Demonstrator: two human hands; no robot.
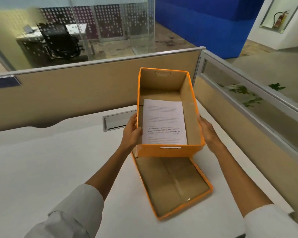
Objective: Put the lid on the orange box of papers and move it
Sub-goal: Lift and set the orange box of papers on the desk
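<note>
An open orange box [169, 151] with brown cardboard inside sits in the middle of the head view, its near end raised over the lid. A stack of printed papers [163, 122] lies flat inside it. My left hand [132, 132] grips the box's left wall, thumb over the rim. On the opposite side, my right hand [207, 130] presses against the right wall. The orange lid [172, 184] lies upside down on the white desk just in front of the box, its brown inside facing up, partly under the box's near end.
The white desk [50, 169] stretches left and toward me. A metal cable tray [116, 121] is set into it left of the box. Tan partition walls [76, 93] close the desk at the back and right, with glass panels [258, 103] on the right.
</note>
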